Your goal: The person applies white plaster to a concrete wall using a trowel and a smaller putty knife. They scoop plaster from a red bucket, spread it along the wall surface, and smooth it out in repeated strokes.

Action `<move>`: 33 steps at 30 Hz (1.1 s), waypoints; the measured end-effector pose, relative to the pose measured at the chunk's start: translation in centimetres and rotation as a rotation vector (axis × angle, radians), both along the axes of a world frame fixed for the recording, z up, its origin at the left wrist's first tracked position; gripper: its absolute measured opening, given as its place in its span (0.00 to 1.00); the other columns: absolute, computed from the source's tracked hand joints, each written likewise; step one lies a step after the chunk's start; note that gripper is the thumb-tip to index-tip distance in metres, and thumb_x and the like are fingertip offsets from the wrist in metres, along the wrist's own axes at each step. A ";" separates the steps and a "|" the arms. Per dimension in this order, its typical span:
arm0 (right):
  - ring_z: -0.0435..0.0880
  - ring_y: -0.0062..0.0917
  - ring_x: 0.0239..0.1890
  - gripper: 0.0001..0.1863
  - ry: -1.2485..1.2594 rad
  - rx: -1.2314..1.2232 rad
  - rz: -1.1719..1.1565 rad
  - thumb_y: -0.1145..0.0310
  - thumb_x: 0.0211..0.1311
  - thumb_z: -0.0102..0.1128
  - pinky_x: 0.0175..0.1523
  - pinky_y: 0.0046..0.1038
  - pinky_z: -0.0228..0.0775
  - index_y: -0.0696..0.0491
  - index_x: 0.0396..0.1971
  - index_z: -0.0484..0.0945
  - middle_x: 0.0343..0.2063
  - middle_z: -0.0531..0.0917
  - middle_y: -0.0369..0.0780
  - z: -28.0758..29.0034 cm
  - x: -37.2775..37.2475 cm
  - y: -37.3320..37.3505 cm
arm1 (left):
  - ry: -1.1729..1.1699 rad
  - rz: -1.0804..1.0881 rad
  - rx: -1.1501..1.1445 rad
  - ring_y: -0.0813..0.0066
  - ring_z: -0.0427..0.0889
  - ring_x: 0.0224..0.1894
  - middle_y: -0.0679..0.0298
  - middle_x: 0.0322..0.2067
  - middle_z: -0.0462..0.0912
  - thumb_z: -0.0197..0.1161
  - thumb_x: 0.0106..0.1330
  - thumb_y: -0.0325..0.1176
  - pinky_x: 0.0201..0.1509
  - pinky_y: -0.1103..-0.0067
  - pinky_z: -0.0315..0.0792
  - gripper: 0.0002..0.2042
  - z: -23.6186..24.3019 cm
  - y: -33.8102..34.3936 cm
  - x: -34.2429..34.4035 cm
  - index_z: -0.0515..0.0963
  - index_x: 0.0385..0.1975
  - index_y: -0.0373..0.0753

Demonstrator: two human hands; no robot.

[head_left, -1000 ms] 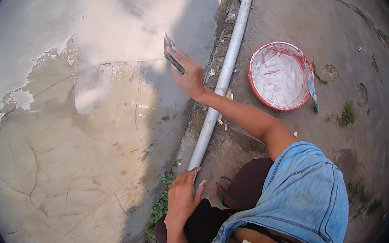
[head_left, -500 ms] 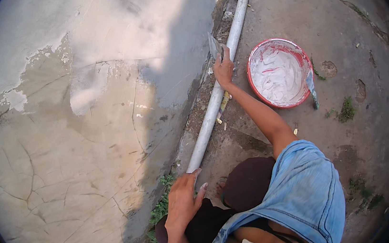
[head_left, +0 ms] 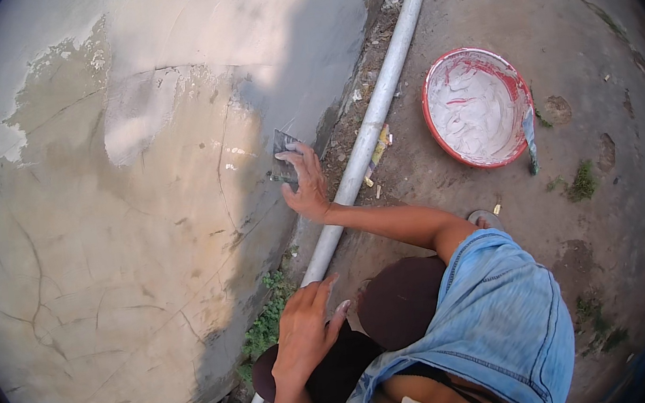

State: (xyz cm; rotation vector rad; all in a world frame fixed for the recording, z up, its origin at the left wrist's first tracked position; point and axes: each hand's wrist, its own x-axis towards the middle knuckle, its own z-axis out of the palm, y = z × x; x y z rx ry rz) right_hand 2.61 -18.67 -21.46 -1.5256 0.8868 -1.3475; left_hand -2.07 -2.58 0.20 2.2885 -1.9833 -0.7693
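While the right hand (head_left: 307,189) grips a dark grey, thin, flat rectangular scraper blade (head_left: 282,142), fingers bent over its face, the left hand (head_left: 300,333) is loose and grasps nothing. Head view, clock face set on its centre: right hand close to the centre. Scraper blade just off it toward 11 o'clock, at the shaded strip of the large, tan and whitish plastered wall (head_left: 121,248), its lower part partly covered by the fingers; whether its whole edge meets the plaster, cannot tell. Left hand between 6 and 7 o'clock, fingers extended, thumb apart, near the dark brown cloth over the knee (head_left: 350,369). Its fingertips overlap the long, pale grey, round pipe (head_left: 385,87) in this view; contact cannot be told.

Pipe runs from 1 o'clock to 7 o'clock along the wall's foot; the right forearm crosses in front of it. Wall whitish and smooth toward 11 o'clock, with a ragged border; tan and cracked at 8 to 9 o'clock. At 2 o'clock, on grey-brown ground (head_left: 639,261), a round red tub (head_left: 517,85) containing whitish, swirled paste (head_left: 473,113). A narrow, blue-green, smeared implement (head_left: 531,147) leans at the tub's 4 o'clock edge. Leafy green plants (head_left: 264,331) at 7 o'clock, beside the wall
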 end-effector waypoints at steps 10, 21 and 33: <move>0.76 0.42 0.47 0.26 -0.072 -0.238 0.267 0.77 0.47 0.62 0.49 0.37 0.72 0.52 0.51 0.70 0.45 0.75 0.45 -0.2 -3.1 3.0 | 0.008 0.012 -0.003 0.50 0.77 0.49 0.52 0.44 0.79 0.67 0.58 0.32 0.54 0.65 0.71 0.22 0.4 1.1 1.0 0.74 0.53 0.37; 0.79 0.21 0.37 0.17 -0.371 0.749 0.086 0.76 0.61 0.60 0.35 0.24 0.75 0.60 0.48 0.68 0.36 0.78 0.39 -3.8 -9.4 -6.8 | 0.099 -0.040 -0.071 0.51 0.77 0.48 0.53 0.44 0.79 0.67 0.59 0.34 0.53 0.65 0.71 0.23 1.0 2.4 1.7 0.72 0.55 0.38; 0.80 0.47 0.48 0.22 0.081 1.287 0.237 0.79 0.61 0.43 0.41 0.39 0.87 0.71 0.54 0.59 0.51 0.70 0.55 -0.8 -6.7 -5.1 | 0.276 -0.215 -0.265 0.54 0.76 0.47 0.53 0.41 0.78 0.65 0.60 0.34 0.53 0.65 0.69 0.22 -1.9 0.9 3.2 0.71 0.52 0.32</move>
